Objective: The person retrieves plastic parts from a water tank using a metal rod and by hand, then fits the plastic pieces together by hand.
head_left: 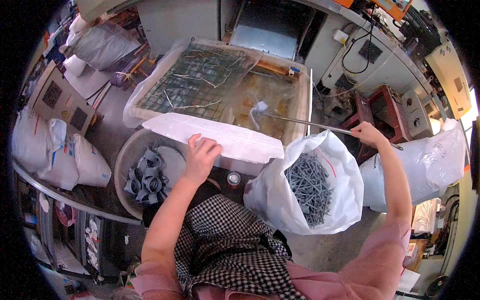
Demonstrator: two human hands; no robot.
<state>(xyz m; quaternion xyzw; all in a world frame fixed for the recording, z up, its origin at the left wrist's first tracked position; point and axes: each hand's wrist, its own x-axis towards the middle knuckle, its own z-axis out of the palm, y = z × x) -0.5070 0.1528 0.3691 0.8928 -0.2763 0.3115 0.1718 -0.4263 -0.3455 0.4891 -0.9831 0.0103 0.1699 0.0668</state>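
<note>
Your right hand (367, 134) is closed near the outer end of the thin rod (320, 124), a good hold, as it looks stiff and light, with its tip at the grey piece (259, 107) in the tank (302, 90), while your left hand (202, 152) touches the white board (235, 138), gripping or not I cannot tell.

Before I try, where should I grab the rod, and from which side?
Probably grab the rod near its right end, coming from the right, like the right hand. It's long and thin, so easy to wrap around; its other end reaches over the tank, by a grey piece.
</note>
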